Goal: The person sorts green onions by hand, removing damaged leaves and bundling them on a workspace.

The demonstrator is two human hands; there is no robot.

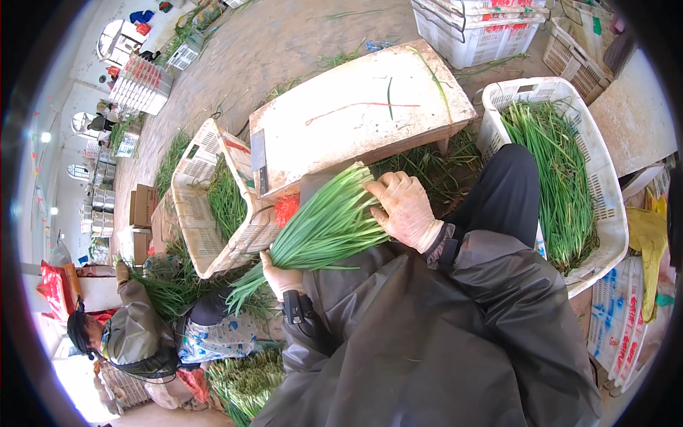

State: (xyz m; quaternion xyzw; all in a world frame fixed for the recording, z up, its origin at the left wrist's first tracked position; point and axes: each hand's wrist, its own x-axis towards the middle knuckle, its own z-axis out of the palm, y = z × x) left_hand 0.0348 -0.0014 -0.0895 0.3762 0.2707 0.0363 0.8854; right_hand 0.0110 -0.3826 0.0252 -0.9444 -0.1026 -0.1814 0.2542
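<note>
A thick bunch of garlic chives [325,224] lies slantwise across my lap, its pale cut ends toward the top. My left hand [283,275], in a thin glove, grips the leafy part, and the leaf tips hang past it. At the pale end, my gloved right hand [403,208] has its fingers bent against the stalks at the bunch's edge; whether it pinches a stalk is hard to see. Beyond the bunch stands a low white-topped table [352,117]. A cleaver [259,160] rests on its left edge. One red tie [363,108] and a few loose leaves lie on top.
To my right is a white plastic crate [603,176] full of chives [555,187]. Another crate [195,224] tilts at the table's left, with chives inside. A co-worker [141,315] sits at left, handling greens. Stacked crates [480,37] stand behind the table. Trimmed bundles [251,379] lie lower left.
</note>
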